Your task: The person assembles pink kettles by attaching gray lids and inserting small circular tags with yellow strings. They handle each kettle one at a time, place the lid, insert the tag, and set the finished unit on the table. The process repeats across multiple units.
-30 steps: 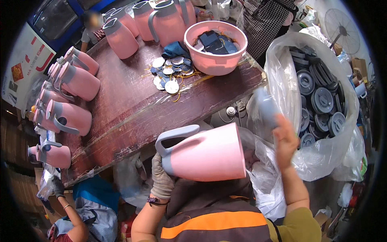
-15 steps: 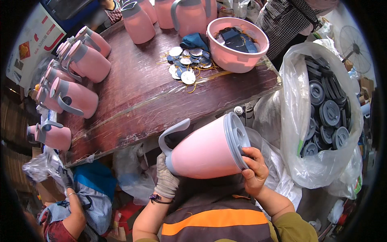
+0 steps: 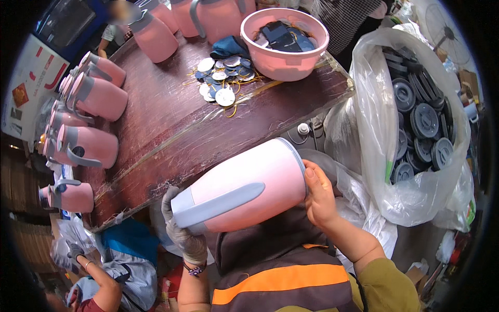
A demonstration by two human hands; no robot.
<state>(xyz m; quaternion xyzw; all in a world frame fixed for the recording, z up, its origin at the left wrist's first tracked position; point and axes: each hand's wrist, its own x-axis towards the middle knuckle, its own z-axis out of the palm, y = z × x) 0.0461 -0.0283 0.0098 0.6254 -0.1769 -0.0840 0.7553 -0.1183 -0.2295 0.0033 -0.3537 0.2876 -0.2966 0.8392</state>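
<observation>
Between my hands, above my apron, lies a pink thermos jug (image 3: 254,171) tipped on its side. Its long grey handle faces up toward me. My left hand (image 3: 182,226), in a pale work glove, is wrapped around the grey neck end at the left. At the wide grey-rimmed base end, my bare right hand (image 3: 318,192) grips the edge, thumb along the side and the other fingers partly hidden behind the jug. The inside of the base is turned out of sight.
The worn red-brown table (image 3: 156,140) carries several pink jugs (image 3: 101,96), round tags on yellow strings (image 3: 223,78) and a pink basin (image 3: 283,57) of dark tags. Right, a clear plastic bag (image 3: 369,140) holds grey round discs (image 3: 423,120). A gloved co-worker (image 3: 106,286) handles plastic film at lower left.
The jug has been turned: its handle now faces me and its base end points away. My right hand's grip has shifted onto the base edge. The view has also moved slightly.
</observation>
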